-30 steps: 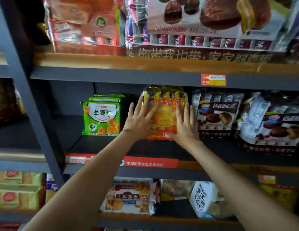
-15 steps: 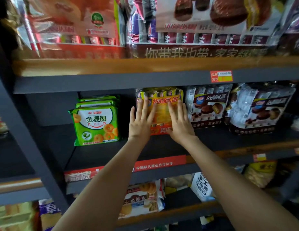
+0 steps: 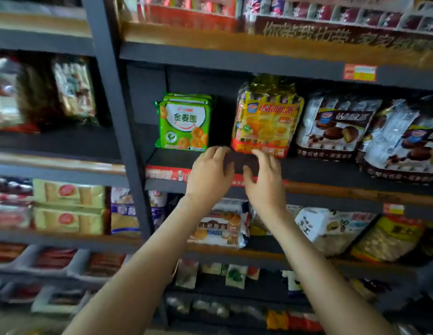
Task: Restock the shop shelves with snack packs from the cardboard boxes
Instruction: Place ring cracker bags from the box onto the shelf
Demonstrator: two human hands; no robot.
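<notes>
On the middle dark grey metal shelf (image 3: 319, 170), a tall yellow-and-orange plastic snack pack (image 3: 266, 122) stands upright between a stack of green square biscuit packs (image 3: 184, 122) and the brown-and-white chocolate pie bags (image 3: 336, 126). It sits close to the pie bags, with a gap on the green side. The 2 hands hover near each other just below the pack's front. The left hand (image 3: 210, 175) and the right hand (image 3: 266, 182) both have loosely bent fingers and hold nothing. The right fingertips may brush the pack's bottom edge, but blur makes that hard to tell. This 1 pack looks placed. I judge the restocking only partly done, since bare shelf remains beside the green packs, and no cardboard box shows here.
</notes>
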